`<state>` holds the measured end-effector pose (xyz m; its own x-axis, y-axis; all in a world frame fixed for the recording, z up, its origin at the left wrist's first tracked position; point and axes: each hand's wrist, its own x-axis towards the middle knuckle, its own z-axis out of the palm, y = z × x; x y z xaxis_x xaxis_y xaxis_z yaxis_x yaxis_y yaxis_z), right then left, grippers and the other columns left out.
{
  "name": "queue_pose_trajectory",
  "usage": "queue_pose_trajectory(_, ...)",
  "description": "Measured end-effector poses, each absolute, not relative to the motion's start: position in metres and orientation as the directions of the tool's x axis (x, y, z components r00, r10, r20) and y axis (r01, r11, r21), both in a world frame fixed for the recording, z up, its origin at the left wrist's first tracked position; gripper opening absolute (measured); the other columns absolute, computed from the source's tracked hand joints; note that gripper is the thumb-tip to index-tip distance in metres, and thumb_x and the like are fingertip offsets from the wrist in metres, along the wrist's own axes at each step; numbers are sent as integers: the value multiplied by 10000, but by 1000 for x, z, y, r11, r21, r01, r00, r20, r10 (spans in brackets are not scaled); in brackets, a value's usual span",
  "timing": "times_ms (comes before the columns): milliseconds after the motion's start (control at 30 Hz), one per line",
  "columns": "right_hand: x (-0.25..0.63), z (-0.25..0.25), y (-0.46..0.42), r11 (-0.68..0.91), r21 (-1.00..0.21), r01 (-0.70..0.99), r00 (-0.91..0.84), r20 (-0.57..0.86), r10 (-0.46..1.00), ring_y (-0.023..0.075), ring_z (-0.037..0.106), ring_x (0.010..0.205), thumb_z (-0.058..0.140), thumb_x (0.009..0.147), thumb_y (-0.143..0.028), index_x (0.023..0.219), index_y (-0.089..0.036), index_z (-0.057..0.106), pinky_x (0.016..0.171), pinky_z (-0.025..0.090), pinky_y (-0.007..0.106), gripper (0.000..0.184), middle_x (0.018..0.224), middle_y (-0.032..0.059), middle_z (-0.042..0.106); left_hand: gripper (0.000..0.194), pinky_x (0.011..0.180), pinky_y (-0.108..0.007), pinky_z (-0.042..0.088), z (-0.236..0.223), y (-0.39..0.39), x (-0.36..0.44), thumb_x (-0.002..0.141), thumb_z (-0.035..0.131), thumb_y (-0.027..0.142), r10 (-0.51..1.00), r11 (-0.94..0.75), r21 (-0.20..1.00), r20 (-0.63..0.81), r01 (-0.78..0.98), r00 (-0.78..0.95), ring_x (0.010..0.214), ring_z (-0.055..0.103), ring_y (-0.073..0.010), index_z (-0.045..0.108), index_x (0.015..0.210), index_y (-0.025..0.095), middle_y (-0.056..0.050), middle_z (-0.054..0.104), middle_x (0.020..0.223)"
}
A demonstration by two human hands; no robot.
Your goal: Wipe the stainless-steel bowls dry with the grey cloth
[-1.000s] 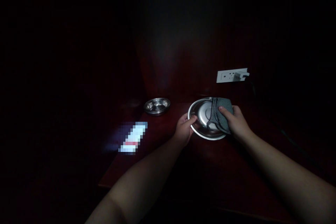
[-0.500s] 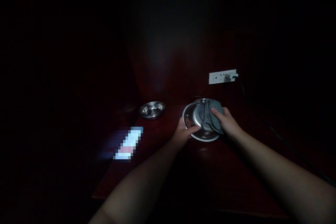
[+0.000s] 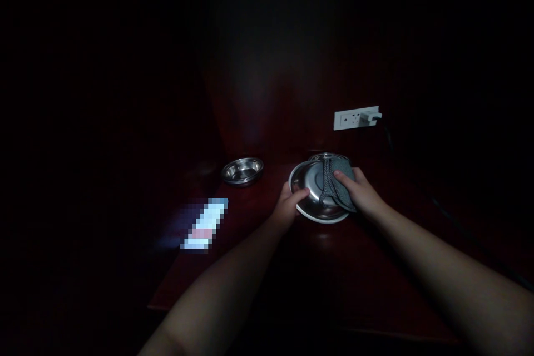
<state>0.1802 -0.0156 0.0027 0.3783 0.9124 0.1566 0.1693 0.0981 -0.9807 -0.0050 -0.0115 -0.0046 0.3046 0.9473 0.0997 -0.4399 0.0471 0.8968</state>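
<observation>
A shiny steel bowl (image 3: 311,178) is held tilted above the dark red table, its outer base seeming to face me. My left hand (image 3: 289,206) grips its left rim, thumb lying on the metal. Over the bowl's right side, my right hand (image 3: 362,192) clasps a folded grey cloth (image 3: 344,181) with a dark patterned edge, pressed against the surface. The right fingers behind the cloth are hidden. Just behind the held bowl, the rim of another steel dish (image 3: 329,155) shows, mostly covered.
Steel dishes (image 3: 242,171), apparently stacked, sit at the back left of the table (image 3: 250,267). A lit, blurred-out screen (image 3: 205,225) lies at the left edge. On the back wall is a white socket panel (image 3: 349,119) with a plug and a dark cable running right.
The left thumb has slid slightly left on the bowl, and the bowl has turned a little. The cloth stays at its right side. The whole view has shifted slightly.
</observation>
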Motion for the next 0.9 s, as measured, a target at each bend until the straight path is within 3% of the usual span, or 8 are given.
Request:
queue_pose_trajectory(633, 178, 9, -19, 131, -987, 96, 356, 157, 921, 198, 631, 761, 675, 669, -531, 933, -236, 522, 641, 519, 305, 425, 843, 22, 645, 494, 890, -414, 430, -9, -1, -4, 589, 739, 292, 949, 48, 889, 101, -455, 298, 972, 585, -249, 560, 1032, 166, -68, 635, 989)
queue_pose_trajectory(900, 182, 8, -17, 174, -980, 96, 369, 197, 908, 186, 634, 735, 685, 661, -517, 927, -235, 538, 626, 522, 290, 414, 834, 14, 651, 570, 800, -412, 474, -13, -5, -4, 596, 733, 299, 931, 103, 905, 59, -412, 361, 940, 594, -252, 509, 1109, 192, -69, 615, 1035)
